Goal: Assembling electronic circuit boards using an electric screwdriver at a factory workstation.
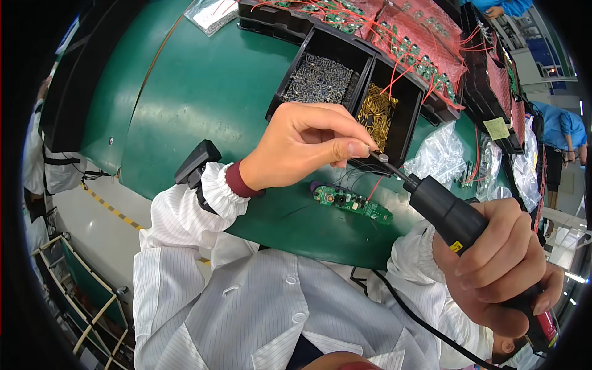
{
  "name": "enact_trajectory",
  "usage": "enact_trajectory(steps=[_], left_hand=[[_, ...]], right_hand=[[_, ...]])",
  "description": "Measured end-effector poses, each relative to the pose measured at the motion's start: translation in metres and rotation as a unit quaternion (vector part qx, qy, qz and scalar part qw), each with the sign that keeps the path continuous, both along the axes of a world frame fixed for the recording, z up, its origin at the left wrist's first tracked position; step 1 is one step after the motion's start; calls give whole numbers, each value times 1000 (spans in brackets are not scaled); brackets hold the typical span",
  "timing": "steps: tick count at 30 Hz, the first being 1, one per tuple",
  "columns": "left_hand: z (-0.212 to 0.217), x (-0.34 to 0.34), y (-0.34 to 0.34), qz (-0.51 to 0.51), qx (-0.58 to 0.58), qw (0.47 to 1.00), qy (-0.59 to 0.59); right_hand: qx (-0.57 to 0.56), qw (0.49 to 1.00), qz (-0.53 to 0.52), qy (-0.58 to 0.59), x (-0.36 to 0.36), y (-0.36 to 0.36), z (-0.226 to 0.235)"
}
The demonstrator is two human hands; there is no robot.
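My right hand (502, 265) is wrapped round the black body of an electric screwdriver (443, 209), which tilts up and to the left. Its thin bit reaches the fingertips of my left hand (308, 140). Thumb and forefinger there are pinched at the bit's tip; what they hold is too small to make out. A small round silvery piece (383, 158) sits on the bit close to these fingers. Below the left hand, a green circuit board (351, 204) with a red wire and thin dark wires lies on the green table.
Black bins hold dark silvery screws (317, 79) and brass-coloured pieces (377, 117) just beyond my hands. Behind them, pink bubble wrap (425, 37) carries several wired green boards. Clear plastic bags (436, 154) lie at right. A black device (198, 161) is by my left wrist.
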State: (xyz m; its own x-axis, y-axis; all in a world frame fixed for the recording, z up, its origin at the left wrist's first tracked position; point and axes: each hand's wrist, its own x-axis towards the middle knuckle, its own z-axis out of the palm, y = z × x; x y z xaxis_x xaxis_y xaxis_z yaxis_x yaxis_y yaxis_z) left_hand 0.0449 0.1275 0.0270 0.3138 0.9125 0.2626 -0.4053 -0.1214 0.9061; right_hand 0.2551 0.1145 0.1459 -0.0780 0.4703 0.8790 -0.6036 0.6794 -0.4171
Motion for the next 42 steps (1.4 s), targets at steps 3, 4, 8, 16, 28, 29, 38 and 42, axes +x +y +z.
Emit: enact_trajectory(steps=[3, 4, 8, 16, 28, 29, 38, 42], left_hand=[[-1, -1, 0, -1, 1, 1000, 8], [0, -1, 0, 0, 1, 1000, 8], [1, -2, -1, -2, 4, 1000, 20], [-4, -2, -1, 0, 14, 999, 34], [-6, -2, 10, 26, 315, 934, 169], [-6, -2, 9, 16, 330, 927, 176], [-1, -2, -4, -12, 326, 914, 240], [-3, 9, -12, 12, 356, 894, 271]], right_hand=[[5, 1000, -2, -10, 0, 0, -1], [6, 1000, -4, -11, 0, 0, -1], [17, 1000, 1, -23, 1, 1, 0], [8, 999, -3, -49, -5, -4, -5], [-61, 997, 16, -32, -5, 6, -9], [-65, 997, 15, -37, -5, 6, -8], [-114, 985, -7, -129, 8, -11, 2], [-138, 976, -27, -167, 26, -16, 8]])
